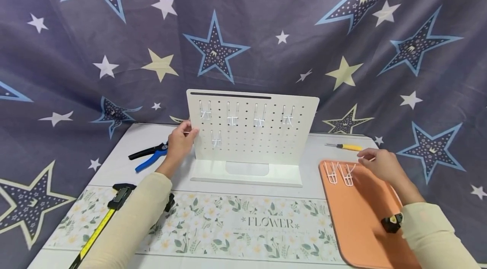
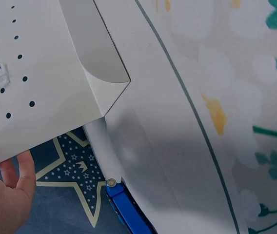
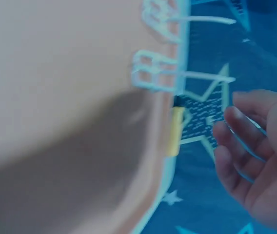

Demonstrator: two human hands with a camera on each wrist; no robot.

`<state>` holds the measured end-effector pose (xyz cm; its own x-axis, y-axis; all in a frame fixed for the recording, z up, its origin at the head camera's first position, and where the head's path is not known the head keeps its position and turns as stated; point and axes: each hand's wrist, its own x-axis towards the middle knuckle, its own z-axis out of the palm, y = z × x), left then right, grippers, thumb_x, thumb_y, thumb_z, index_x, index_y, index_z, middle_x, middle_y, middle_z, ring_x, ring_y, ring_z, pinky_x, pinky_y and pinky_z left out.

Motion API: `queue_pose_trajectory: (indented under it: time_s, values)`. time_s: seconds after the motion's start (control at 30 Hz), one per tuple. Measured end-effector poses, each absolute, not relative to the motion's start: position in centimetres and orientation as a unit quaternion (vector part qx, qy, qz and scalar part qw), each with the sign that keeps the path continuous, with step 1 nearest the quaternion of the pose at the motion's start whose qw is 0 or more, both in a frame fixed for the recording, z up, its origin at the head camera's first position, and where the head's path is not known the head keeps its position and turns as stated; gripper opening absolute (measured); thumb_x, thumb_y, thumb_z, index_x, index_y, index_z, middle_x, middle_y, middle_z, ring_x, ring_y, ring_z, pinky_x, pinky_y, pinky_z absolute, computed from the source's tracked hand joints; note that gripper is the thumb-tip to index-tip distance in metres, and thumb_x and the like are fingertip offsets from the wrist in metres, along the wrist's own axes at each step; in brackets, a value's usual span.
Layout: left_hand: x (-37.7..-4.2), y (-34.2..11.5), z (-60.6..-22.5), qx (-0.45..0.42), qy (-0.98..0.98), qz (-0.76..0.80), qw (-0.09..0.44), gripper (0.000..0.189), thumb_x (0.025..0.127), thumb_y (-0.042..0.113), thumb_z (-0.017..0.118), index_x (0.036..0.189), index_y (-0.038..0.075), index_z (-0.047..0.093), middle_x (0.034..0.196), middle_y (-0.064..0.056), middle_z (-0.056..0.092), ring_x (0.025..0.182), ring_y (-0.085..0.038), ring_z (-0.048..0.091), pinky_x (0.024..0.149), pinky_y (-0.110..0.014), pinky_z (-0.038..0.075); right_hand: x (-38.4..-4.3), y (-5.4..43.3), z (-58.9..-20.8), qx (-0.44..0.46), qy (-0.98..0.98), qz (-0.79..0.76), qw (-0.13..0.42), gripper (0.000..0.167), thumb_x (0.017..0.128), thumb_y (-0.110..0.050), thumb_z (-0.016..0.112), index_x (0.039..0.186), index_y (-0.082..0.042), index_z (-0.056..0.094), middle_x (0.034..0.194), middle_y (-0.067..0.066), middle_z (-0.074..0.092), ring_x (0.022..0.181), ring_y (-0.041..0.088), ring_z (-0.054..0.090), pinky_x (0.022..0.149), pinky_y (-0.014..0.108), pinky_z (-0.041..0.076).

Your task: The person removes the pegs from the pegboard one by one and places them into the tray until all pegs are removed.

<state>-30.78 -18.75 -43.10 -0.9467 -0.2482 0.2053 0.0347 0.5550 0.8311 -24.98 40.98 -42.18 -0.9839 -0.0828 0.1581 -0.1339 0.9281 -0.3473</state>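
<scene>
A white metal pegboard (image 1: pixel 251 155) stands upright on its base at the table's centre, with several white wire hooks (image 1: pixel 232 120) on it. My left hand (image 1: pixel 179 141) grips the board's left edge; in the left wrist view, fingers (image 2: pixel 25 170) show at that edge. Over the far end of an orange tray (image 1: pixel 354 214), my right hand (image 1: pixel 384 167) hovers with loosely bent fingers and nothing in them. Two more wire hooks (image 1: pixel 348 177) lie at the tray's far left corner, just left of the fingertips. The right wrist view shows these hooks (image 3: pixel 153 73) blurred, beside the hand.
Blue-and-black pliers (image 1: pixel 152 160) lie left of the board. A digital caliper (image 1: pixel 121 195) and a yellow tape or rule (image 1: pixel 93 235) are partly behind my left sleeve. A yellow-handled screwdriver (image 1: pixel 351 147) lies beyond the tray. A flowered mat (image 1: pixel 236 226) covers the table's front; a star-patterned curtain (image 1: pixel 266 6) hangs behind.
</scene>
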Motion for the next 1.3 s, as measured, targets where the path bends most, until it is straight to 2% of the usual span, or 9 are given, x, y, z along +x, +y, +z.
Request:
queue_pose_trajectory:
  time_s: [0.23, 0.43, 0.63, 1.03, 1.3]
  values:
    - [-30.9, -18.8, -43.2, 0.065, -0.867, -0.469, 0.154, 0.026, 0.103, 0.027, 0.060, 0.123, 0.011, 0.064, 0.118, -0.015, 0.069, 0.102, -0.030, 0.063, 0.085, -0.040, 0.052, -24.1, 37.8, -39.4, 0.046, -0.970, 0.189, 0.144, 0.017, 0.097, -0.019, 0.065, 0.105, -0.007, 0.075, 0.086, 0.013, 0.076, 0.075, 0.026, 0.068, 0.062, 0.037, 0.048]
    - [-31.0, -19.0, -43.3, 0.066, -0.867, -0.470, 0.155, 0.024, 0.103, 0.027, 0.060, 0.121, 0.010, 0.064, 0.118, -0.015, 0.069, 0.102, -0.030, 0.063, 0.086, -0.040, 0.053, -23.9, 33.8, -38.2, 0.095, -0.958, 0.197, 0.184, 0.012, 0.094, -0.014, 0.069, 0.101, -0.008, 0.077, 0.082, 0.010, 0.076, 0.073, 0.024, 0.068, 0.062, 0.034, 0.047]
    - [-30.9, -19.1, -43.3, 0.065, -0.866, -0.472, 0.149, 0.025, 0.103, 0.027, 0.060, 0.120, 0.010, 0.064, 0.118, -0.015, 0.069, 0.102, -0.030, 0.063, 0.086, -0.041, 0.053, -24.2, 29.6, -38.4, 0.138, -0.954, 0.216, 0.158, 0.013, 0.094, -0.014, 0.070, 0.104, -0.008, 0.076, 0.084, 0.008, 0.076, 0.075, 0.023, 0.070, 0.061, 0.030, 0.048]
    - [-30.7, -18.9, -43.1, 0.047, -0.868, -0.468, 0.160, 0.023, 0.102, 0.024, 0.061, 0.118, 0.008, 0.064, 0.115, -0.017, 0.070, 0.098, -0.030, 0.064, 0.081, -0.037, 0.052, -25.2, 21.1, -40.4, 0.211, -0.948, 0.208, 0.119, 0.016, 0.091, -0.014, 0.073, 0.105, -0.009, 0.076, 0.087, 0.002, 0.075, 0.077, 0.015, 0.068, 0.069, 0.035, 0.056]
    - [-30.6, -19.1, -43.2, 0.045, -0.867, -0.469, 0.163, 0.022, 0.102, 0.024, 0.061, 0.118, 0.008, 0.065, 0.112, -0.017, 0.069, 0.096, -0.029, 0.064, 0.078, -0.034, 0.050, -26.5, 14.9, -41.5, 0.234, -0.937, 0.220, 0.140, 0.012, 0.090, -0.014, 0.073, 0.102, -0.013, 0.076, 0.085, -0.001, 0.074, 0.074, 0.010, 0.067, 0.066, 0.027, 0.055]
